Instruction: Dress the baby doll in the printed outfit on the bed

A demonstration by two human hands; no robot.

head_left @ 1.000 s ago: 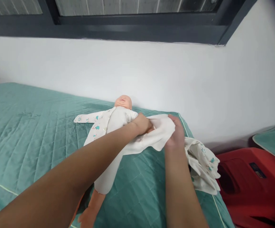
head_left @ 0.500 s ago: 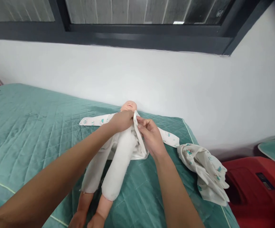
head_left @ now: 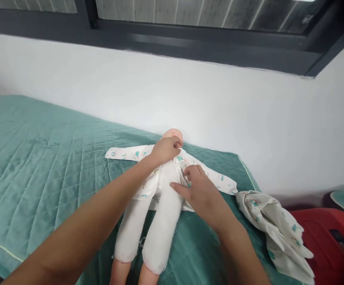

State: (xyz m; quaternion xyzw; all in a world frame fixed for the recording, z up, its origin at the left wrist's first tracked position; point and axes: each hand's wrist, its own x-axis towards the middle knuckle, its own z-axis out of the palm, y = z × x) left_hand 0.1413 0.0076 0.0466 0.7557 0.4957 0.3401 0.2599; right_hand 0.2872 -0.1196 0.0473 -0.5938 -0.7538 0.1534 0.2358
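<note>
A baby doll (head_left: 160, 213) lies on its back on a green quilted bed (head_left: 41, 158), head (head_left: 172, 133) toward the wall. It wears a white printed top (head_left: 124, 153) with sleeves spread out to both sides, and has white cloth legs. My left hand (head_left: 166, 149) rests at the doll's neck, fingers curled on the collar of the top. My right hand (head_left: 196, 187) lies on the doll's belly, its fingers pressing the right flap of the top down.
A second printed white garment (head_left: 275, 229) lies crumpled at the bed's right edge. A red object (head_left: 335, 245) stands to the right of the bed. A white wall and a dark window frame (head_left: 189, 39) run behind.
My right hand pulled the garment's flap across the doll's chest and now presses it flat. My left hand moved up from the chest to the collar. The view shifted slightly right.
</note>
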